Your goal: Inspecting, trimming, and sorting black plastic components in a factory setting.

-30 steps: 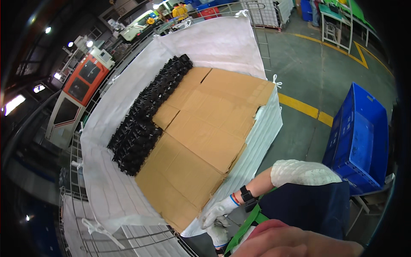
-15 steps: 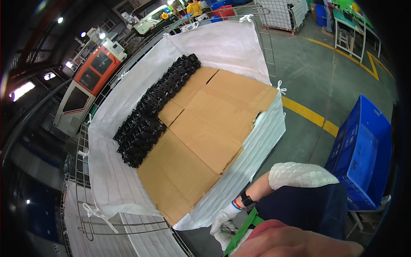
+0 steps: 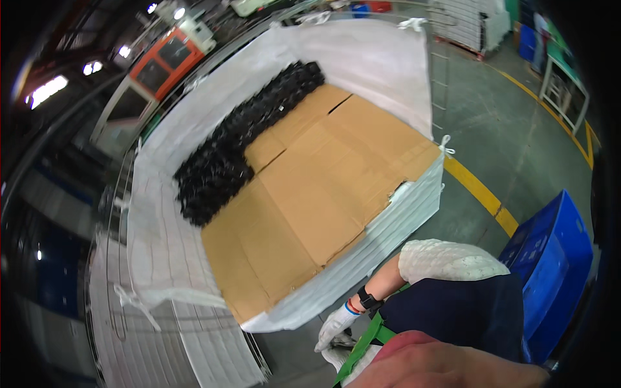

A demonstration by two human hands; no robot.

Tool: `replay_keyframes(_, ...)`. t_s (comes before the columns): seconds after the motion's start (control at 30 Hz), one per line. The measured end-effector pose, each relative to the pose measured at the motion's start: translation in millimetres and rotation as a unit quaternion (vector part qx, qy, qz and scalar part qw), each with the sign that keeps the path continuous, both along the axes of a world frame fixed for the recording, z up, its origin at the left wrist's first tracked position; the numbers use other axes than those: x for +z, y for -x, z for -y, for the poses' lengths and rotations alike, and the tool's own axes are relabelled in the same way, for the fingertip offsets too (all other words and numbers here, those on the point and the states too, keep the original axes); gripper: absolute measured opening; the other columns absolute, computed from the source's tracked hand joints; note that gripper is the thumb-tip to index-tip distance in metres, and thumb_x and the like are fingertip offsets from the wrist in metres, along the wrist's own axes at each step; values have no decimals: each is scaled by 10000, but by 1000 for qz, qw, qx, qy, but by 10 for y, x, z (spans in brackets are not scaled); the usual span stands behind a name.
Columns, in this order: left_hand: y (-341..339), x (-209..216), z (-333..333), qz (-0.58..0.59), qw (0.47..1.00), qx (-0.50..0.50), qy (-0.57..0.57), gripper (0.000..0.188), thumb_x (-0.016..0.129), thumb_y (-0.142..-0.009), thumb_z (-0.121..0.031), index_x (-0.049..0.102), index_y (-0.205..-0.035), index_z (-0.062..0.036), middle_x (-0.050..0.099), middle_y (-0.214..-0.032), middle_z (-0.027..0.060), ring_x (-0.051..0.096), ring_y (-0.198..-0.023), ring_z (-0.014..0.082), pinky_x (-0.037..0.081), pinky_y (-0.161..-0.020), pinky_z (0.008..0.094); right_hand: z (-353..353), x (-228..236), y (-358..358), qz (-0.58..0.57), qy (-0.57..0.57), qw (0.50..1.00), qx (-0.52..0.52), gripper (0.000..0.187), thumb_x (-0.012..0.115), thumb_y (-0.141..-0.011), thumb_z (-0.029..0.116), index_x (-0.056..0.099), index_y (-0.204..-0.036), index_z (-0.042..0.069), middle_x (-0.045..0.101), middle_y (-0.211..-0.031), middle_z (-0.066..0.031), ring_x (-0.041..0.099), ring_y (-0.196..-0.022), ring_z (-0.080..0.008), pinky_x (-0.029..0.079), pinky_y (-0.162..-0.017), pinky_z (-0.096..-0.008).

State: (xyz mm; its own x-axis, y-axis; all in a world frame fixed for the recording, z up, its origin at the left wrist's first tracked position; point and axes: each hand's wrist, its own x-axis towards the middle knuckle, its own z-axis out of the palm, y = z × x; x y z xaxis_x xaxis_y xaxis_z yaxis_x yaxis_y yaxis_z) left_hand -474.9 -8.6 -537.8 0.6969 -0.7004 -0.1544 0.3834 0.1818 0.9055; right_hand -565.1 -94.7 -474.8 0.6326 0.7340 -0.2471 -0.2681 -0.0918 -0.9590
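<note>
My left hand [image 3: 334, 325] wears a white glove and a dark wristband, and its forearm comes out of a white quilted sleeve [image 3: 446, 260]. It hangs low beside the near corner of a white bag liner [image 3: 381, 236], fingers curled downward. Just under it is a second white gloved shape, my right hand [image 3: 338, 356], mostly hidden behind a green crate rim [image 3: 362, 346]. Whether either hand grips anything is unclear. Inside the liner lie flat brown cardboard sheets [image 3: 323, 181] and a packed row of black parts [image 3: 233, 152].
A wire cage [image 3: 116, 304] surrounds the liner. A blue plastic crate [image 3: 550, 265] stands at the right on grey concrete with a yellow floor line [image 3: 479, 191]. An orange-framed machine [image 3: 162, 61] stands behind the cage at the upper left.
The view has swung, so the cage fills more of the middle. My left hand has dropped slightly from the liner's edge toward the green rim.
</note>
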Motion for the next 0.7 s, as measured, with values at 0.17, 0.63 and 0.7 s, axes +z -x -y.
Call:
replay_keyframes(0.17, 1112, -122, -939, -62, 964, 258, -5, 188, 513, -1052, -143, 680, -1106, -73, 711, -902, 79, 684, -706, 194, 530, -564, 299, -678, -765, 213, 137, -117, 980, 90, 464, 550, -1077, 497, 669, -1388, 175, 689, -1292, -47, 708, -908, -140, 595, -780, -293)
replay_keyframes(0.63, 4090, 898, -1651, -245, 693, 674, 79, 251, 604, -1002, -340, 717, -957, -121, 684, -730, 33, 592, -539, 151, 409, -451, 301, -1909, 384, 1556, -234, -66, 824, 511, 564, 722, -988, 298, 563, -1485, 85, 599, -1456, -98, 567, -1320, -198, 445, -1135, -379)
replay_keyframes(0.7, 4607, 809, -1643, -73, 784, 617, -6, 207, 619, -987, -157, 703, -1150, -61, 721, -1079, 64, 655, -972, 184, 524, -934, 335, -2097, 614, 1892, -233, -19, 795, 559, 569, 722, -980, 275, 562, -1480, 57, 608, -1434, -104, 572, -1312, -194, 446, -1124, -360)
